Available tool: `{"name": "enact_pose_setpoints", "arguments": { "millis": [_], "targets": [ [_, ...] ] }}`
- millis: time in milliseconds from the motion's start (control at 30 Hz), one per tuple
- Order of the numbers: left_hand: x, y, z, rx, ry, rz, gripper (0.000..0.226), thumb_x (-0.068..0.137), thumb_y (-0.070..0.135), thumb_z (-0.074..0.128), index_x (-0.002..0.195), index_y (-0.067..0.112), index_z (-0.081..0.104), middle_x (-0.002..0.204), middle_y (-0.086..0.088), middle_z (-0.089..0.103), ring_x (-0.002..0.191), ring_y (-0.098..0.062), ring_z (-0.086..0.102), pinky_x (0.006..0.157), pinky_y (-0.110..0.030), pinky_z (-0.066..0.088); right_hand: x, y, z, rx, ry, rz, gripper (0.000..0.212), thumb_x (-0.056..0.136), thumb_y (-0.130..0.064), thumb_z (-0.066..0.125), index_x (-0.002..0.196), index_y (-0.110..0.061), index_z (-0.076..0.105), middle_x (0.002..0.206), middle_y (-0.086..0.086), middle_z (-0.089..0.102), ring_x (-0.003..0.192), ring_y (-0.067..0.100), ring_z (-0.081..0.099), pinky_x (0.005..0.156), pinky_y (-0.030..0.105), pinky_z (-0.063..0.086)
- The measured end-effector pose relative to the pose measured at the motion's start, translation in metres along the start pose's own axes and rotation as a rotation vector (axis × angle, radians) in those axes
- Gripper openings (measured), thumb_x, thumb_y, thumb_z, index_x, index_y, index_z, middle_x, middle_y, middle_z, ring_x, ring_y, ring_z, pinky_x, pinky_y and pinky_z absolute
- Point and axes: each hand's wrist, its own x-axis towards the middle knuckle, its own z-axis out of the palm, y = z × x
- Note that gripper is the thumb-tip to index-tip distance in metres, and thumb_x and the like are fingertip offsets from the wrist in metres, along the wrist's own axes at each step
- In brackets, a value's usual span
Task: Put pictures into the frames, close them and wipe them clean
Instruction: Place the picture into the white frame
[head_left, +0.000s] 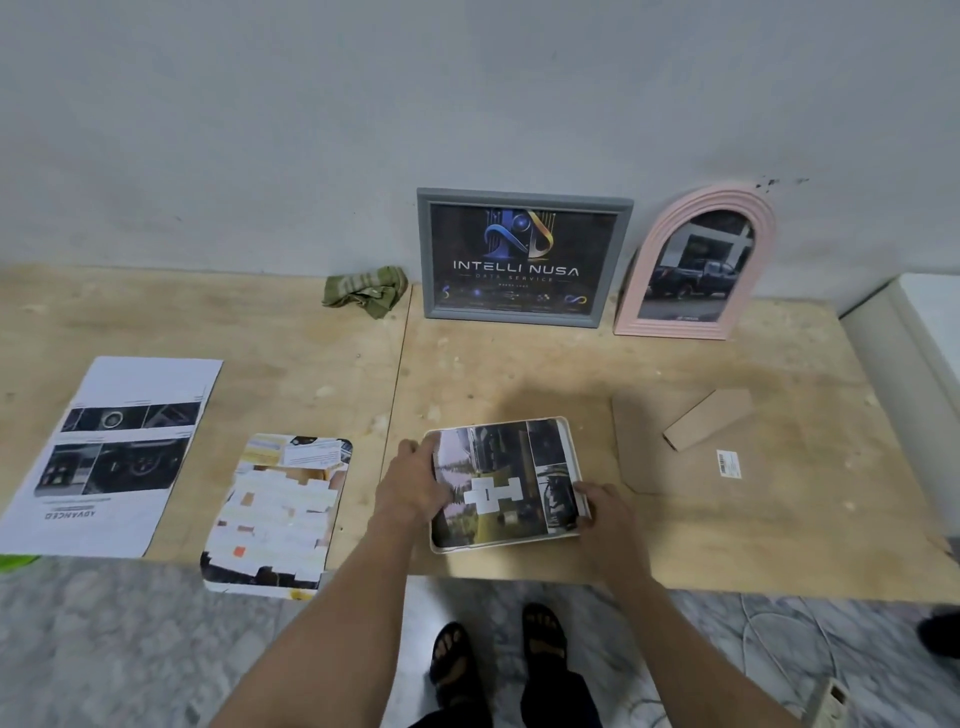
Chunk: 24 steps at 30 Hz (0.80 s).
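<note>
White-rimmed frame (563, 538) lies flat near the front edge of the tabletop (519, 374), a printed picture (506, 483) laid inside its rim. Picture shows dark photo panels and a white cross-shaped mark at centre.

Left hand (410, 486): grip sits on the frame's 9 o'clock edge, fingers laid over the picture's left margin, thumb up by the top-left corner. Fingers look fairly straight, pressing rather than curling round.

Right hand (605, 506): at the frame's 4 o'clock corner, thumb on top of the picture's right edge, fingers tucked at the rim. Grip clamped on that corner of the frame.

Outward, clock read from the held frame:
- 9 o'clock, just beside: loose print with rounded corners (278, 512), pale blocks on it, its near end overhanging the tabletop edge.
- 9 o'clock, further: large paper sheet (111, 457) with dark photos, text upside down to the camera.
- 3 o'clock: brown backing board (769, 467) lying flat, barcode sticker (728, 463) on it, folded cardboard stand (709, 419) resting at its far side.
- 12 o'clock, against the wall: grey frame (524, 257) standing upright, holding a dark poster reading INTELLI NUSA.
- 1 o'clock, just beside the grey one: pink arched frame (696, 262) leaning on the wall, a picture of a dark vehicle inside.
- 11 o'clock: crumpled green cloth (366, 291) by the wall, near the grey frame's left side.
</note>
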Motion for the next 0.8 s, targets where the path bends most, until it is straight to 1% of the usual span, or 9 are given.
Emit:
{"name": "enact_pose_setpoints", "arguments": {
  "millis": [200,367,467,533,600,667,700,733,800],
  "targets": [
    [0.02,0.003,-0.004,0.084,-0.075,-0.056,0.082,0.075,0.018,0.076,0.145,0.024,0.036,0.137,-0.005,0.039,0.119,-0.03,0.053,0.09,-0.043,0.05,0.003,0.003,-0.003,0.032,-0.054,0.022,0.052,0.08,0.008,0.057,0.126,-0.015,0.059,0.119,0.0,0.056,0.108,0.017,0.052,0.088,0.023,0.04],
    [0.014,0.011,0.001,0.147,0.114,-0.009,0.053,0.079,0.028,0.075,0.127,0.02,0.055,0.13,-0.006,0.041,0.119,-0.026,0.043,0.086,-0.04,0.049,0.008,0.006,-0.004,0.015,-0.071,0.022,0.053,0.075,0.009,0.06,0.123,-0.014,0.06,0.113,0.002,0.058,0.104,0.021,0.057,0.083,0.024,0.041],
    [0.007,0.014,0.009,0.17,0.198,0.021,0.036,0.078,0.029,0.076,0.111,0.021,0.067,0.117,-0.004,0.053,0.115,-0.028,0.045,0.088,-0.039,0.041,0.012,0.007,-0.002,-0.001,-0.076,0.03,0.054,0.071,0.01,0.061,0.121,-0.013,0.062,0.11,0.006,0.059,0.102,0.025,0.058,0.083,0.028,0.045],
    [-0.001,0.015,0.012,0.05,0.27,-0.005,0.015,0.077,0.025,0.074,0.086,0.019,0.064,0.091,-0.003,0.062,0.101,-0.03,0.054,0.083,-0.037,0.031,0.012,0.008,-0.004,-0.011,-0.102,0.037,0.054,0.07,0.007,0.064,0.119,-0.015,0.063,0.103,0.003,0.054,0.099,0.025,0.056,0.078,0.025,0.041],
    [-0.007,0.012,0.009,-0.122,0.273,-0.071,0.012,0.076,0.023,0.072,0.081,0.015,0.065,0.074,-0.004,0.066,0.086,-0.027,0.059,0.08,-0.037,0.026,0.014,0.007,-0.01,0.046,-0.092,0.046,0.049,0.072,0.002,0.067,0.118,-0.014,0.062,0.104,0.0,0.047,0.099,0.022,0.052,0.077,0.021,0.035],
    [-0.014,0.006,-0.002,-0.372,0.209,-0.121,0.018,0.07,0.022,0.077,0.078,0.012,0.065,0.068,-0.002,0.064,0.076,-0.025,0.058,0.08,-0.036,0.033,0.02,0.0,-0.02,0.118,-0.098,0.06,0.041,0.077,-0.008,0.068,0.117,-0.013,0.061,0.11,0.001,0.049,0.103,0.02,0.049,0.081,0.021,0.035],
    [-0.019,0.004,-0.01,-0.517,0.173,-0.126,0.02,0.068,0.018,0.081,0.073,0.011,0.063,0.067,-0.002,0.059,0.072,-0.024,0.054,0.074,-0.035,0.035,0.023,-0.005,-0.025,0.158,-0.11,0.066,0.037,0.08,-0.014,0.067,0.117,-0.014,0.06,0.111,0.001,0.051,0.105,0.021,0.05,0.086,0.026,0.038],
    [-0.025,0.003,-0.019,-0.651,0.139,-0.124,0.021,0.069,0.011,0.083,0.073,0.007,0.063,0.068,-0.002,0.055,0.072,-0.02,0.052,0.068,-0.032,0.035,0.029,-0.009,-0.03,0.223,-0.141,0.085,0.033,0.083,-0.018,0.067,0.114,-0.013,0.061,0.109,0.001,0.054,0.104,0.022,0.053,0.089,0.032,0.042],
    [-0.037,0.002,-0.036,-0.835,0.113,-0.149,0.015,0.075,0.003,0.081,0.086,0.003,0.07,0.076,-0.001,0.062,0.072,-0.017,0.057,0.064,-0.025,0.041,0.038,-0.026,-0.041,0.358,-0.215,0.088,0.022,0.084,-0.025,0.065,0.1,-0.009,0.065,0.096,0.01,0.064,0.096,0.028,0.062,0.084,0.038,0.047]
  ]
}}
